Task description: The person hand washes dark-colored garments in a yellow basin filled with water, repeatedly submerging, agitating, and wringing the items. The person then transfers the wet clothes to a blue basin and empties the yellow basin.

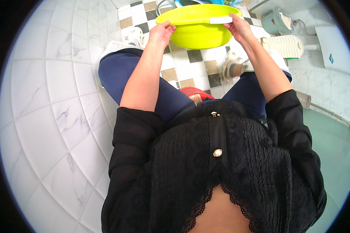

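Between my two hands, out past my knees, is a bright yellow-green plastic basin [200, 35]. It is tilted, so its outer side faces me and its inside is mostly hidden. My left hand [162, 33] grips the rim at the left, thumb on top and fingers curled under. On the opposite side my right hand [238, 28] holds the rim in the same way, beside a white label [221, 20] stuck on the edge. Behind the basin, partly covered by it, shows something blue [188, 2] with a dark curved hose or handle [159, 8].
A red plastic object [196, 93] sits low between my legs. To the right are a squat toilet [286, 46] and a grey-blue bin [277, 21] with pale paper in it. A white tiled wall [58, 97] rises close on my left. The floor [182, 60] has checkered tiles.
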### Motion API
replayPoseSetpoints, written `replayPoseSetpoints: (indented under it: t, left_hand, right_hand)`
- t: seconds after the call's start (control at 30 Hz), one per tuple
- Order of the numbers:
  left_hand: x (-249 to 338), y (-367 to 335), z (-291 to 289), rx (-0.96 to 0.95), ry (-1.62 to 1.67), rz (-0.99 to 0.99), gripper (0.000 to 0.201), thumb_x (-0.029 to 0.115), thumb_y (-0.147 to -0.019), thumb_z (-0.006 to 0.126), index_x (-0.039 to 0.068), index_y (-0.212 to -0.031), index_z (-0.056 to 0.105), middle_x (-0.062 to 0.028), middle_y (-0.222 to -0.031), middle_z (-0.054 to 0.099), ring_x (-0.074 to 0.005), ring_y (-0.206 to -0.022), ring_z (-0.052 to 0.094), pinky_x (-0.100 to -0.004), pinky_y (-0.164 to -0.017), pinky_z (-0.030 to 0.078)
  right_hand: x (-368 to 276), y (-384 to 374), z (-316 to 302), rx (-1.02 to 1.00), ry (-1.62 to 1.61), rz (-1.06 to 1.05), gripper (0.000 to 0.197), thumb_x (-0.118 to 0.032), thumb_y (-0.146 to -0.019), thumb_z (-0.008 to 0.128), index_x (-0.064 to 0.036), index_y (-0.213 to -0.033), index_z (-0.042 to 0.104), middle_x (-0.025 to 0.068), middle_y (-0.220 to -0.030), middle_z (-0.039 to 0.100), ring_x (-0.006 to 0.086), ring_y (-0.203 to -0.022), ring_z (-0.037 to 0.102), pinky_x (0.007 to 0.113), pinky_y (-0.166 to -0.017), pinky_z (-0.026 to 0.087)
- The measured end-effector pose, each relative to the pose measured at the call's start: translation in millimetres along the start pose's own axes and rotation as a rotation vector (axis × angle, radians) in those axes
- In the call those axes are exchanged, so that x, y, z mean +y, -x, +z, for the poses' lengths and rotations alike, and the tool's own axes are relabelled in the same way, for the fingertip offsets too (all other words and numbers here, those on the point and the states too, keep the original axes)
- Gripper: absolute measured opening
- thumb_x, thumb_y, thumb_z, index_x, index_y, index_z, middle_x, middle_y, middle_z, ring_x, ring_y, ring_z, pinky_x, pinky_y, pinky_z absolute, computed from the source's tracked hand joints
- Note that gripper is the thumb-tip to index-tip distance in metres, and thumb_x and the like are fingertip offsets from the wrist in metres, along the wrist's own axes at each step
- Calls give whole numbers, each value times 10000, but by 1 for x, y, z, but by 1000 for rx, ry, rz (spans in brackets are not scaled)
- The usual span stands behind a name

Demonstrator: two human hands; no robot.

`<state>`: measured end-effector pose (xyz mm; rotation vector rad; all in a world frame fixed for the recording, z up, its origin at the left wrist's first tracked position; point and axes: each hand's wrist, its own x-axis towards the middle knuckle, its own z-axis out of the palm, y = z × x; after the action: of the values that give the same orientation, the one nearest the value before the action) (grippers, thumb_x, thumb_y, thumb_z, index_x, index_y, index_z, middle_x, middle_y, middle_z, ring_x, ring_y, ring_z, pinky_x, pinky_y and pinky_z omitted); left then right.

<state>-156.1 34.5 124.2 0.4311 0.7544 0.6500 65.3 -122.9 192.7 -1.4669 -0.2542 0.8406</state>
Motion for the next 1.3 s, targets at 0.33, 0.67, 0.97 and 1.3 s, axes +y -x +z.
replayPoseSetpoints:
  t: [0.33,0.67,0.97,1.3]
  left_hand:
    - [-6,-3,-1,-32,8,-42,190,18,-886,533,-42,-1063,499,-132,-934,573,-196,-757,561,-288,-678,517]
    - [-7,0,-5,-20,-3,-22,193,30,-896,521,-49,-1069,492,-130,-938,570,-204,-774,558,-297,-704,508]
    - [-9,1,-4,-21,-54,-28,209,41,-901,519,-60,-1079,478,-147,-973,577,-223,-822,575,-303,-747,516]
    - [-18,9,-10,-51,-183,-131,213,57,-898,513,-76,-1063,490,-168,-998,569,-266,-915,599,-341,-809,531]
  right_hand:
    - [-2,5,-7,7,-44,-22,238,-114,-892,543,89,-1005,493,145,-874,587,218,-708,604,289,-621,572]
    - [-5,3,-3,-30,-35,-8,245,-109,-892,540,93,-1023,492,161,-902,597,224,-710,612,295,-627,570]
    - [0,4,-7,-17,-24,-12,259,-121,-897,538,95,-1034,490,158,-912,590,218,-741,610,299,-643,571]
    - [7,-5,-32,9,-26,22,281,-128,-893,541,102,-1046,491,158,-895,599,206,-724,612,276,-623,567]
